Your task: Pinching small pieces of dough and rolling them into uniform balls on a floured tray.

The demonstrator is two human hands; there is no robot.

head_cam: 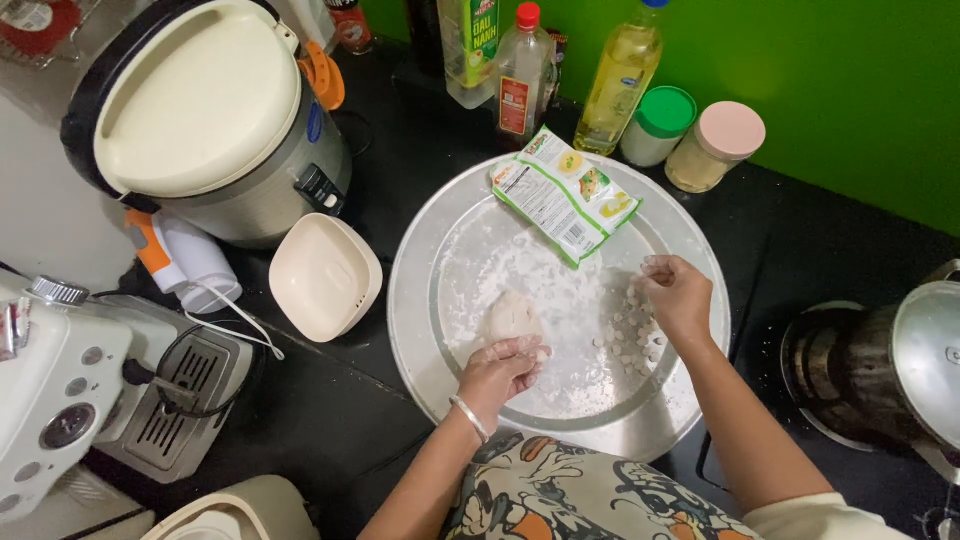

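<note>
A round metal tray dusted with white flour lies on the dark counter. A lump of pale dough rests on it near the middle. My left hand sits just below the dough, fingers curled around a small white piece. My right hand hovers over several small dough balls on the tray's right side, fingertips pinched together; what they pinch is too small to tell. A green and white flour packet lies on the tray's far edge.
A rice cooker and a cream square bowl stand left of the tray. Bottles of oil and sauce and two lidded jars line the green wall. A metal pot sits at the right, a white appliance at left.
</note>
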